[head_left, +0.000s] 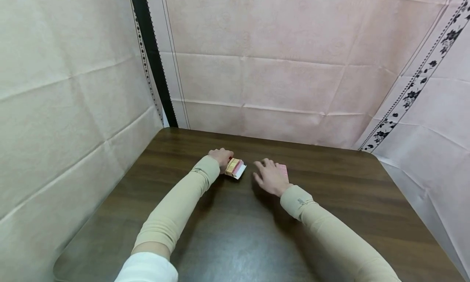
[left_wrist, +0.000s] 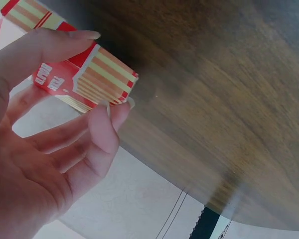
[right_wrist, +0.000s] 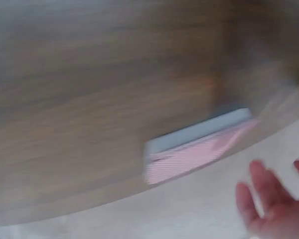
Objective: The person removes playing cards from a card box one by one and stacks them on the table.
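My left hand (head_left: 221, 158) grips a red and yellow striped playing-card box (left_wrist: 105, 74), thumb across its printed face and fingertips along its other side. In the head view, the box's end stands open, with a white flap (head_left: 240, 172) out and something pink just inside. To the right, a stack of pink-backed playing cards (right_wrist: 192, 152) lies on the table. Beside that stack is my right hand (head_left: 271, 178), its fingers loosely spread and holding nothing. In the blurred right wrist view, those fingers (right_wrist: 269, 191) are apart from the cards.
The brown wood-grain table (head_left: 227, 233) has rounded corners. Pale creased cloth (head_left: 279, 82) hangs behind it and at both sides, with a dark strip (head_left: 154, 57) at the back left corner. Both items lie toward the table's far edge.
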The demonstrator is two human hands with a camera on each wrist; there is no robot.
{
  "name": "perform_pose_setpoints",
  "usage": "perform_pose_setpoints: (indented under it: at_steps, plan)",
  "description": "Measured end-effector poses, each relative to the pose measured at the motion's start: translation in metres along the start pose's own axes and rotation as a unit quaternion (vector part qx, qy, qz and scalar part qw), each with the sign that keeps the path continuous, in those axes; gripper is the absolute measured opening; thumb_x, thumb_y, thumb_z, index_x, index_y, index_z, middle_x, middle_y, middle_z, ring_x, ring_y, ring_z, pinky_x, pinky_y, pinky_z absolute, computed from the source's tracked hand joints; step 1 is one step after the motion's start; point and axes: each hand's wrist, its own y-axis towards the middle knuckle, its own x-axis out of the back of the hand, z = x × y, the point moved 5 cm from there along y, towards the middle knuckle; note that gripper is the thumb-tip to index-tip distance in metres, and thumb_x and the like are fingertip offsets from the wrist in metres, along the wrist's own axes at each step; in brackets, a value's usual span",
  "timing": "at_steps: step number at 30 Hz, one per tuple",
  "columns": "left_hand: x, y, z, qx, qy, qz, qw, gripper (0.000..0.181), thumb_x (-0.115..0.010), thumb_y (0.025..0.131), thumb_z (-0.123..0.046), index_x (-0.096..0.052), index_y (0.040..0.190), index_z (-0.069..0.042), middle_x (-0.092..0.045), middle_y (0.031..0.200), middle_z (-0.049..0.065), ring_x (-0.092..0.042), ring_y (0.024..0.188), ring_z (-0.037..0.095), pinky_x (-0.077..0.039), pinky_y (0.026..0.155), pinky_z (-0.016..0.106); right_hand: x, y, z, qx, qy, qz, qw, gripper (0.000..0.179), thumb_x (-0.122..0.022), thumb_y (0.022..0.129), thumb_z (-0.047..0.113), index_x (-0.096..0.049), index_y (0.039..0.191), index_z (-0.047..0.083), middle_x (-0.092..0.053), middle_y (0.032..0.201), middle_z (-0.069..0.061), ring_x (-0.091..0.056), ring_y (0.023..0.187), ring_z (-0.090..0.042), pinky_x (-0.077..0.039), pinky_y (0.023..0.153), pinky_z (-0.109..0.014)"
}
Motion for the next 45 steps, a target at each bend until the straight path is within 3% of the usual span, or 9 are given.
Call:
perform_pose_setpoints:
  at_steps: [5, 14, 19, 25, 29, 33, 38, 42, 45]
  plan:
    - [-0.004, 0.003, -0.006, -0.007, 0.002, -0.016, 0.9998, 0.033, -0.07, 0.082, -0.011, -0.059, 0.111, -0.02, -0.062, 0.114, 0.007, -0.058, 0.1, 0.026, -0.049, 0.084, 0.046, -0.006, 0.007, 0.025, 0.06, 0.002, 0.056, 0.9966, 0.051, -0.056, 0.092, 0.021, -0.047, 0.143, 0.023, -0.047, 0.135, -0.018, -0.049, 0.121, -0.033, -0.043, 0.097, -0.052]
    - [-0.008, 0.002, -0.024, -0.031, 0.007, -0.014, 0.9994, 0.038, -0.073, 0.078, -0.012, -0.06, 0.112, -0.023, -0.063, 0.111, 0.005, -0.058, 0.095, 0.025, -0.049, 0.081, 0.044, -0.025, 0.011, 0.035, 0.052, -0.033, 0.124, 0.9903, 0.048, -0.061, 0.086, 0.02, -0.052, 0.134, 0.021, -0.022, 0.154, -0.026, -0.039, 0.132, -0.042, -0.038, 0.104, -0.056]
    - [-0.006, 0.0, -0.027, -0.029, 0.008, -0.007, 0.9995, 0.044, -0.074, 0.079, -0.012, -0.057, 0.118, -0.024, -0.061, 0.115, 0.005, -0.057, 0.098, 0.024, -0.049, 0.082, 0.043, -0.023, 0.011, 0.035, 0.058, -0.038, 0.112, 0.9913, 0.043, -0.062, 0.084, 0.018, -0.057, 0.126, 0.019, -0.026, 0.153, -0.026, -0.041, 0.131, -0.043, -0.039, 0.101, -0.056]
    - [-0.004, -0.001, -0.019, -0.027, -0.002, -0.018, 0.9995, 0.038, -0.07, 0.083, -0.012, -0.057, 0.117, -0.021, -0.063, 0.114, 0.007, -0.059, 0.099, 0.025, -0.049, 0.083, 0.044, -0.019, 0.01, 0.032, 0.073, -0.002, 0.075, 0.9945, 0.04, -0.062, 0.085, 0.021, -0.058, 0.125, 0.016, -0.041, 0.143, -0.026, -0.048, 0.124, -0.041, -0.043, 0.098, -0.055]
    - [-0.006, 0.003, -0.014, -0.013, 0.0, -0.015, 0.9998, 0.034, -0.068, 0.085, -0.013, -0.057, 0.116, -0.021, -0.062, 0.112, 0.006, -0.059, 0.097, 0.024, -0.049, 0.083, 0.043, -0.015, 0.01, 0.03, 0.07, 0.021, 0.039, 0.9966, 0.035, -0.064, 0.088, 0.039, -0.061, 0.114, 0.015, -0.049, 0.135, -0.019, -0.052, 0.119, -0.034, -0.045, 0.099, -0.049]
    - [-0.008, 0.001, -0.015, -0.016, -0.012, -0.003, 0.9998, 0.037, -0.069, 0.083, -0.01, -0.057, 0.116, -0.021, -0.062, 0.112, 0.006, -0.058, 0.095, 0.024, -0.049, 0.082, 0.043, -0.014, 0.01, 0.029, 0.054, 0.043, 0.035, 0.997, 0.055, -0.063, 0.087, 0.054, -0.058, 0.121, 0.012, -0.053, 0.128, -0.014, -0.053, 0.116, -0.028, -0.045, 0.101, -0.045]
    - [-0.008, 0.0, -0.013, -0.015, -0.016, 0.001, 0.9998, 0.036, -0.071, 0.08, -0.008, -0.058, 0.112, -0.019, -0.061, 0.11, 0.007, -0.057, 0.093, 0.024, -0.049, 0.082, 0.043, -0.012, 0.008, 0.029, 0.061, 0.019, 0.033, 0.9974, 0.05, -0.065, 0.087, 0.046, -0.054, 0.121, 0.011, -0.058, 0.11, -0.012, -0.056, 0.101, -0.027, -0.049, 0.089, -0.044]
    - [-0.006, 0.001, -0.003, 0.001, -0.013, 0.0, 0.9999, 0.039, -0.073, 0.079, -0.008, -0.058, 0.113, -0.019, -0.061, 0.109, 0.007, -0.056, 0.095, 0.023, -0.048, 0.082, 0.043, -0.007, 0.005, 0.021, 0.064, 0.005, 0.028, 0.9976, 0.053, -0.066, 0.083, 0.037, -0.05, 0.126, 0.011, -0.056, 0.107, -0.013, -0.056, 0.097, -0.03, -0.049, 0.084, -0.044]
    - [-0.003, 0.001, 0.004, 0.007, -0.017, -0.004, 0.9998, 0.044, -0.075, 0.077, -0.008, -0.058, 0.115, -0.018, -0.061, 0.113, 0.008, -0.057, 0.1, 0.025, -0.048, 0.084, 0.045, -0.003, 0.003, 0.009, 0.044, -0.002, 0.013, 0.999, 0.057, -0.065, 0.081, 0.036, -0.048, 0.129, 0.01, -0.053, 0.107, -0.013, -0.055, 0.092, -0.028, -0.049, 0.082, -0.043]
